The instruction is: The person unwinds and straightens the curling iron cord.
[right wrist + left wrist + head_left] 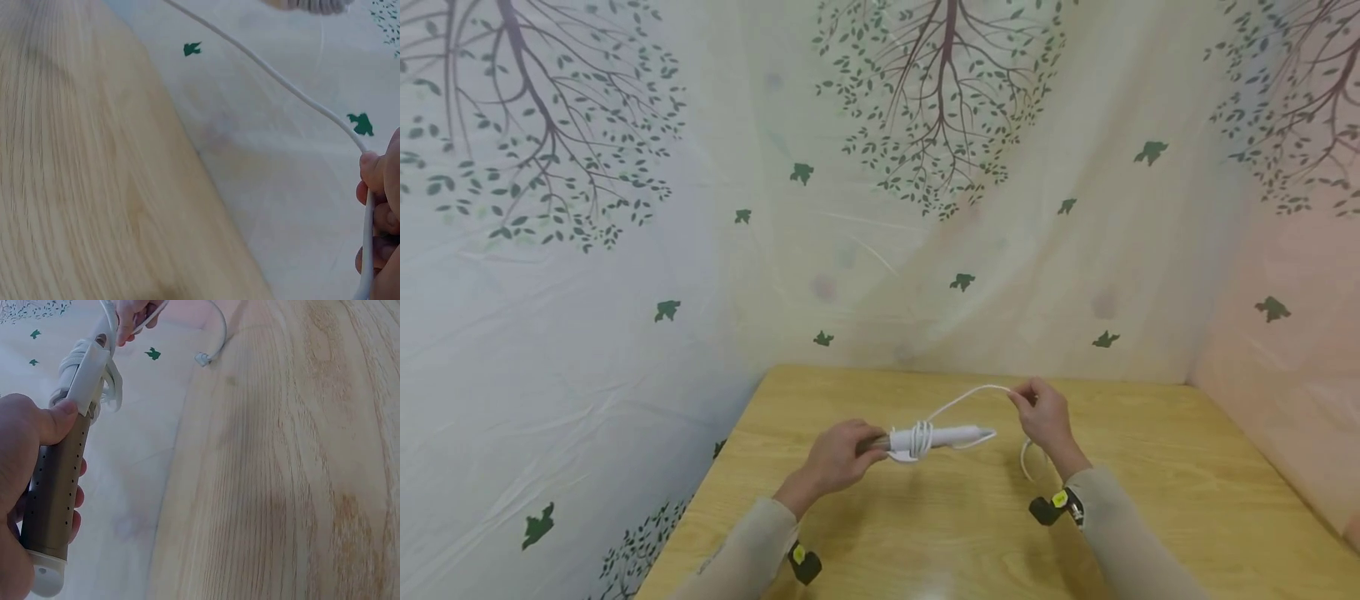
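Observation:
A white curling iron (pixel 958 435) with a brown perforated barrel (pixel 57 481) is held up over the table. My left hand (pixel 838 457) grips it by the barrel, thumb along the top near the white clamp lever. Several turns of white cord (pixel 921 439) wrap the handle. From these turns the cord arcs up to my right hand (pixel 1047 419), which pinches it between thumb and fingers. Past the right hand the cord's free end hangs in a loop, with a plug (pixel 202 359) at its tip in the left wrist view.
The wooden table (pixel 940 533) lies under both hands. A pale curtain (pixel 880 283) printed with trees and green birds hangs behind and along the sides. Each wrist carries a small black camera (pixel 1047 510).

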Available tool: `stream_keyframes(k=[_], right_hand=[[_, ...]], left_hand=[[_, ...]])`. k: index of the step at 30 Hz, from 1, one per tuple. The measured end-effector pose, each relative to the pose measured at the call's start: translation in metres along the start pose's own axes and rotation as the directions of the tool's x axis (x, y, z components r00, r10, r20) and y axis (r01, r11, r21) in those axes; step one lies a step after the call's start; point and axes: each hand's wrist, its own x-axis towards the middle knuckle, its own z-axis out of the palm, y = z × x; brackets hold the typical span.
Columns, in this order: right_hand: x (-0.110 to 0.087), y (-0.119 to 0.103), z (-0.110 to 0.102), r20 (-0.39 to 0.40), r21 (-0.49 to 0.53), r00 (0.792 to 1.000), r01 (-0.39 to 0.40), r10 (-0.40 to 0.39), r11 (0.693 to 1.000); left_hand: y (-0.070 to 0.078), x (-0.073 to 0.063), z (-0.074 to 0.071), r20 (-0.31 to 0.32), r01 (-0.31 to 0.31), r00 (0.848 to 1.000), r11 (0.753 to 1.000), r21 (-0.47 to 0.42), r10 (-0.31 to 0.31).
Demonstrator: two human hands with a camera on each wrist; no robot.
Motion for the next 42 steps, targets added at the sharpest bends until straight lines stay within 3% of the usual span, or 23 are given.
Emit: stream_keyframes(k=[7, 16, 29, 36, 42], right_hand=[[-0.002, 0.018, -0.002, 0.09, -0.051, 0.992, -0.079, 0.084, 0.996], [-0.017, 0.044, 0.002, 0.204, -0.099, 0.969, -0.124, 0.142, 0.987], [-0.037, 0.058, 0.001, 0.266, -0.155, 0.958, -0.069, 0.109, 0.985], [-0.046, 0.063, 0.0, 0.304, -0.135, 0.946, -0.071, 0.109, 0.988], [-0.055, 0.061, -0.001, 0.303, -0.109, 0.95, -0.04, 0.072, 0.993]], left_hand=[[0.004, 0.0, -0.001, -0.007, -0.014, 1.0, 1.0, -0.001, 0.014], [0.003, 0.0, -0.001, -0.018, -0.011, 1.0, 1.0, -0.005, 0.011], [0.001, 0.001, -0.006, -0.043, -0.001, 0.999, 1.0, 0.009, 0.001], [-0.001, 0.0, -0.009, -0.062, 0.003, 0.998, 1.0, 0.01, -0.003], [-0.004, 0.0, -0.01, -0.094, -0.003, 0.996, 1.0, 0.021, 0.005]])
